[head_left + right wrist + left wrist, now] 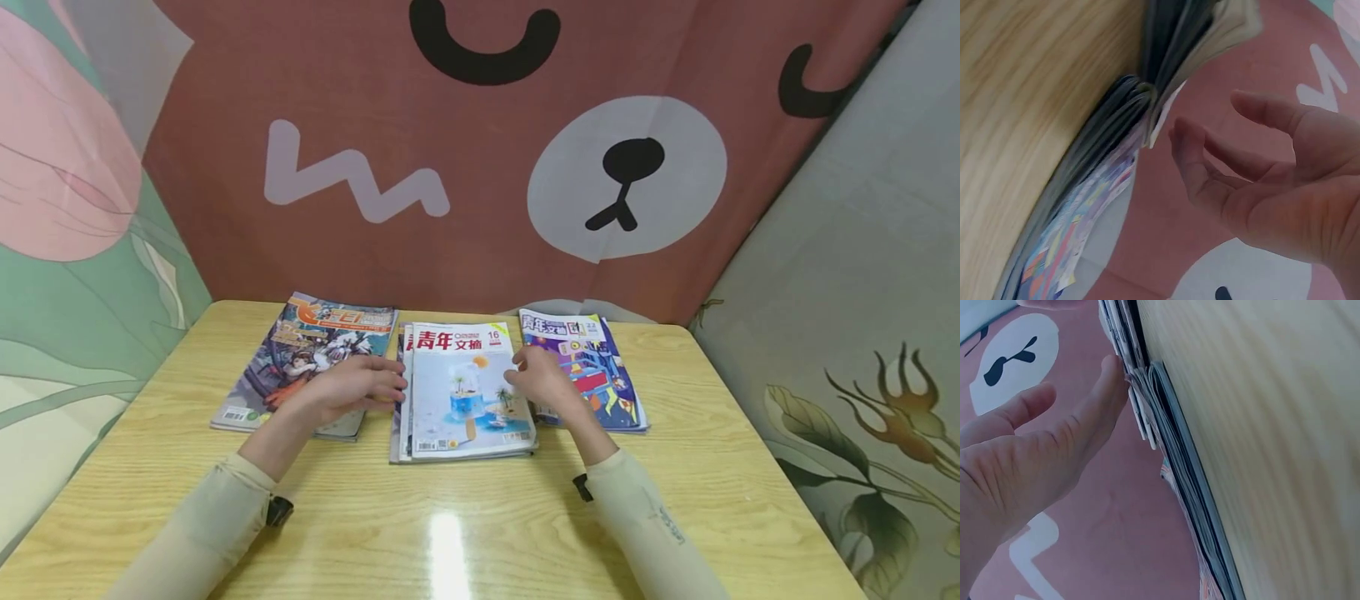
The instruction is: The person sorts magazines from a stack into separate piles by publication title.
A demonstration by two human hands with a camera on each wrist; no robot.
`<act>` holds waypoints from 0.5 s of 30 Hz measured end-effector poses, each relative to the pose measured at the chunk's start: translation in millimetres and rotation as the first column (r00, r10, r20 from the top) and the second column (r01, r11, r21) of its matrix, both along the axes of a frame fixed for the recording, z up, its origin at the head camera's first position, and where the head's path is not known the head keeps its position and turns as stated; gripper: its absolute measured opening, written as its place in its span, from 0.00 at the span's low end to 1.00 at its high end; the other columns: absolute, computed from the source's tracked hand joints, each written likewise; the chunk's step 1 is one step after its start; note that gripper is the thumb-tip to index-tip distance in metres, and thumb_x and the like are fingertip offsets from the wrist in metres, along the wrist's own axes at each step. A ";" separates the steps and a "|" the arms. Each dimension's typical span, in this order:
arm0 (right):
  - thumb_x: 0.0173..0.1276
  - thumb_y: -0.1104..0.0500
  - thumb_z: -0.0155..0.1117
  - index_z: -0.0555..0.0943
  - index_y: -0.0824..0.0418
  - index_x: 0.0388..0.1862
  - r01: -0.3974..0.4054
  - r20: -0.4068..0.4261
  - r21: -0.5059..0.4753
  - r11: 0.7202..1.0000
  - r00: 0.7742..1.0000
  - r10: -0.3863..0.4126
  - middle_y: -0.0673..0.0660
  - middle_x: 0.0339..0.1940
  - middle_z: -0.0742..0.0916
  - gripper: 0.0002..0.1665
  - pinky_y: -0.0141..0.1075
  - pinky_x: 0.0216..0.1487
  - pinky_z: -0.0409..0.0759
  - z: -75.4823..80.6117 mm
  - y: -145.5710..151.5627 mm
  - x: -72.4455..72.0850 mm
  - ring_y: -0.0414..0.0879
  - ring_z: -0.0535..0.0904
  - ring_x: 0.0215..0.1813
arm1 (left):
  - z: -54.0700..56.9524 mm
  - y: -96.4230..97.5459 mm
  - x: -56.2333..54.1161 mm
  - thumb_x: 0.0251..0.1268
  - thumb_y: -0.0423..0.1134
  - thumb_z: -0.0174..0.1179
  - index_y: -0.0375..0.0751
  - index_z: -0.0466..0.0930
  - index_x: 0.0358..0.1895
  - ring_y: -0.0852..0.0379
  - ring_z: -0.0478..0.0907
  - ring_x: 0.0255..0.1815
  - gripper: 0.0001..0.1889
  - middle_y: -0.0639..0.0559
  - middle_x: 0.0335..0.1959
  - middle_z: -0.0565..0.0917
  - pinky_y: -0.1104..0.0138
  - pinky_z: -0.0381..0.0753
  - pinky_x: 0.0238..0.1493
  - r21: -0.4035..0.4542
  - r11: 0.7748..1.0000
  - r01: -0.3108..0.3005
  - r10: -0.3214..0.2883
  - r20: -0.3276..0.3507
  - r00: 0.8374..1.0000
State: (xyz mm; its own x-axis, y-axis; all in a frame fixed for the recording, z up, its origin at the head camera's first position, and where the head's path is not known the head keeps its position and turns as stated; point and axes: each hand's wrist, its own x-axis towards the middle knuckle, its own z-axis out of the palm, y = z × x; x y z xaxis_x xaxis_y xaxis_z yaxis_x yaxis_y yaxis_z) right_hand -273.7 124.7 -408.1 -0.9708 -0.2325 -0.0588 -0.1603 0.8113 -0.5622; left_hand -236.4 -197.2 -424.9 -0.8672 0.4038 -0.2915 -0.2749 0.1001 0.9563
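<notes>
Three piles of magazines lie side by side in the head view. The middle magazine stack (438, 400) has a pale cover with red lettering and an ice-lolly picture; edges of others show beneath it on the left. My left hand (352, 390), fingers fairly straight, is at this stack's left side, over part of the left magazine pile (330, 346). In the left wrist view, a fingertip comes close to the page edges; contact is unclear. Over the stack's right edge, my right hand (543, 379) has loosely bent fingers and holds nothing. Beyond it lies the purple-blue magazine pile (600, 387).
The piles lie toward the far side of a light wooden table (375, 533). Behind it hangs a reddish-brown cloth (360, 258) with a cartoon bear face. A grey patterned panel (847, 275) borders the right side, and a green-and-pink one (67, 300) the left.
</notes>
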 end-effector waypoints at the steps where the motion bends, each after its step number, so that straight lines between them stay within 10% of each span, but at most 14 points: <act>1: 0.71 0.59 0.66 0.79 0.75 0.57 0.002 0.013 0.003 1.000 1.000 -0.002 0.68 0.49 0.85 0.23 0.51 0.52 0.82 -1.2 1.3 -1.3 0.60 0.82 0.52 | -0.1 0.4 0.5 0.81 0.34 0.49 0.23 0.55 0.76 0.33 0.71 0.66 0.28 0.24 0.69 0.67 0.49 0.75 0.64 0.001 1.000 0.001 -0.001 0.002 1.000; 8: 0.71 0.58 0.68 0.82 0.70 0.37 0.003 0.064 0.029 1.000 0.998 -0.005 0.56 0.30 0.81 0.14 0.36 0.30 0.76 -7.9 7.9 -7.9 0.46 0.74 0.30 | -0.6 6.5 1.2 0.80 0.35 0.51 0.23 0.56 0.75 0.34 0.72 0.66 0.29 0.26 0.68 0.69 0.50 0.76 0.63 -0.001 1.000 -0.002 0.002 0.013 1.000; 15: 0.68 0.61 0.68 0.59 0.55 0.12 -0.025 0.069 -0.012 1.000 0.997 0.025 0.46 0.13 0.58 0.31 0.31 0.18 0.50 -16.0 13.0 -11.1 0.39 0.50 0.18 | -2.2 11.2 1.4 0.79 0.33 0.52 0.23 0.56 0.75 0.35 0.73 0.66 0.29 0.26 0.69 0.68 0.51 0.76 0.63 0.024 0.999 -0.046 0.045 0.049 0.998</act>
State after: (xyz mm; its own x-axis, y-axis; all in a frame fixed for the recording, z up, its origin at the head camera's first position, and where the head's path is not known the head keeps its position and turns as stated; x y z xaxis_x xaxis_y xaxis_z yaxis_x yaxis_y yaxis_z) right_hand -284.8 137.8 -424.1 -0.9583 -0.2577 -0.1232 -0.1408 0.8014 -0.5814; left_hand -235.0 -186.0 -427.1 -0.8699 0.3720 -0.3238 -0.3245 0.0628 0.9438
